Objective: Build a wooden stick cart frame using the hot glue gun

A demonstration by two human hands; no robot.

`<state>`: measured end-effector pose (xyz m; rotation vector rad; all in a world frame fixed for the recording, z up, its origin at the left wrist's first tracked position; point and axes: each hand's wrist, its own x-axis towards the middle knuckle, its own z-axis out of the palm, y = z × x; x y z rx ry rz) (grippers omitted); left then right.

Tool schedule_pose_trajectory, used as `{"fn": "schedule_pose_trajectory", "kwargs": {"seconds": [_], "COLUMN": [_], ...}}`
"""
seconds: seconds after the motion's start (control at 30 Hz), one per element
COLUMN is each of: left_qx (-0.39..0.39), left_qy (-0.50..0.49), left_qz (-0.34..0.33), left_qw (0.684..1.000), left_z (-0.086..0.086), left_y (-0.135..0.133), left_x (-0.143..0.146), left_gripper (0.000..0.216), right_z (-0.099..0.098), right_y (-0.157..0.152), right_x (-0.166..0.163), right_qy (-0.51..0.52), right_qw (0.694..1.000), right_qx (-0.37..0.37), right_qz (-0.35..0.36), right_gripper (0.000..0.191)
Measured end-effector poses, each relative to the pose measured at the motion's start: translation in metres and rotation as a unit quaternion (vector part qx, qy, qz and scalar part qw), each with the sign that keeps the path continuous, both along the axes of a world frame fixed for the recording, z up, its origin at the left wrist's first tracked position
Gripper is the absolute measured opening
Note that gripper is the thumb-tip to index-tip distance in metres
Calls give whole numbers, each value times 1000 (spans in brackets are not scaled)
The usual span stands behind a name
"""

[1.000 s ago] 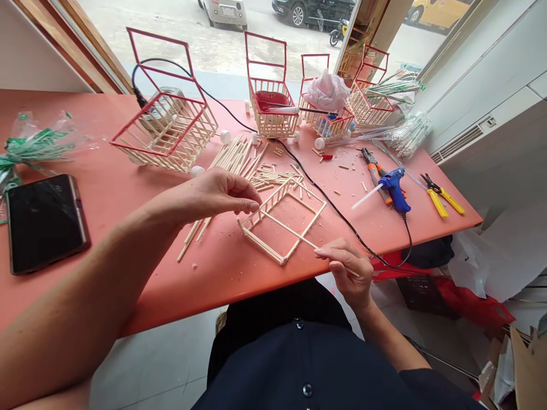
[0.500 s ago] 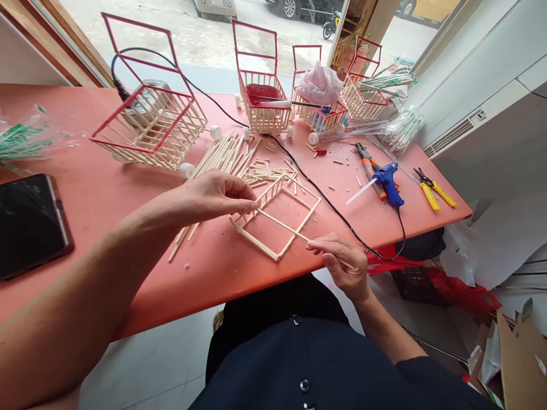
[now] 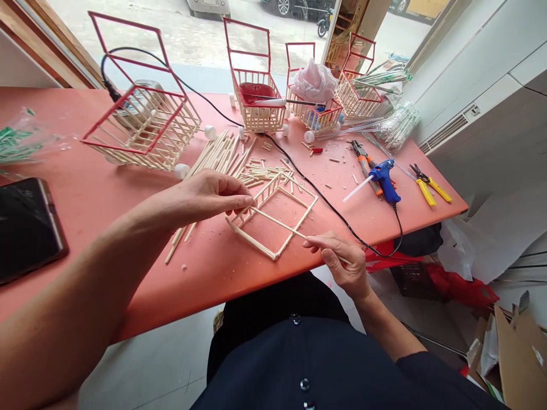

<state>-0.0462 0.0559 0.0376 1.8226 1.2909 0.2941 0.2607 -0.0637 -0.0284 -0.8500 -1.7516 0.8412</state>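
A square frame of pale wooden sticks lies on the salmon table near its front edge. My left hand pinches the frame's left corner, where short upright sticks form a little fence. A long wooden stick lies across the frame. My right hand pinches this stick's near end, just off the table edge. A heap of loose sticks lies behind my left hand.
Several stick baskets with red frames stand along the back. A blue glue gun with black cord, pliers and yellow cutters lie at right. A dark tablet rests at left.
The view has drifted slightly, so everything sits a little further left and up in the picture. Both hands keep their grips on the frame and the stick.
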Motion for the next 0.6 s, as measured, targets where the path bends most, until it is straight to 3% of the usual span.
{"fn": "schedule_pose_trajectory", "kwargs": {"seconds": [0.6], "left_qx": [5], "left_qy": [-6], "left_qz": [-15], "left_qw": [1000], "left_z": [-1], "left_y": [1], "left_x": [2], "left_gripper": [51], "right_z": [-1], "right_y": [-4], "right_x": [0], "right_qy": [-2], "right_qw": [1000], "right_qx": [6], "right_qz": [-15], "right_gripper": [37]}}
